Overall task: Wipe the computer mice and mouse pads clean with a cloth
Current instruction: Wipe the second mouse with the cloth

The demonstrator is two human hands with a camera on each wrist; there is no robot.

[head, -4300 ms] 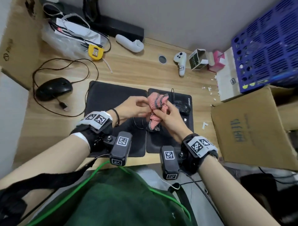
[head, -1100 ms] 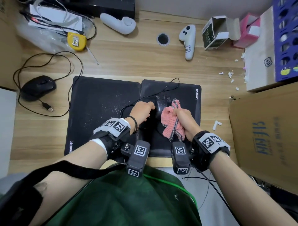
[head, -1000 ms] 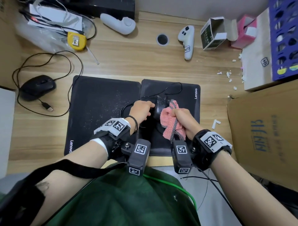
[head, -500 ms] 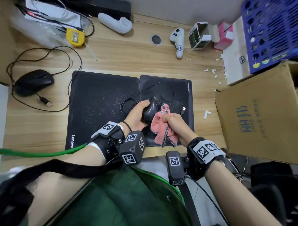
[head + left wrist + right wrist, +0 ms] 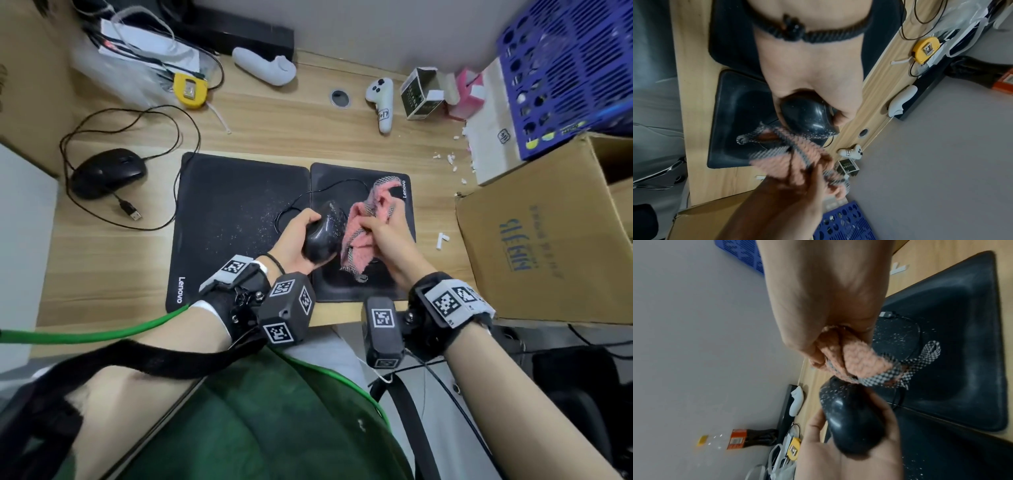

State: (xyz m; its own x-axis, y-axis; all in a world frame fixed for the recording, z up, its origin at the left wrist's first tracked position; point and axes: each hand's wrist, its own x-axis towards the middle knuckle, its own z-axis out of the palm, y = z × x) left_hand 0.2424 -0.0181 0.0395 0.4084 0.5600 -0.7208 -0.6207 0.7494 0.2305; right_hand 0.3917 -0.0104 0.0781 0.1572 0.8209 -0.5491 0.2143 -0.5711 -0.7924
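Left hand (image 5: 295, 240) gripping mouse (image 5: 322, 236), right hand (image 5: 385, 233) clutching cloth (image 5: 359, 240), cardboard box (image 5: 548, 233) beside

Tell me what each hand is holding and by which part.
Left hand cradles the black mouse by its rear body; right hand grips the bunched pink cloth mid-length.

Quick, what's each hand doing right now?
Left hand: grips the black mouse.
Right hand: holds the pink cloth.
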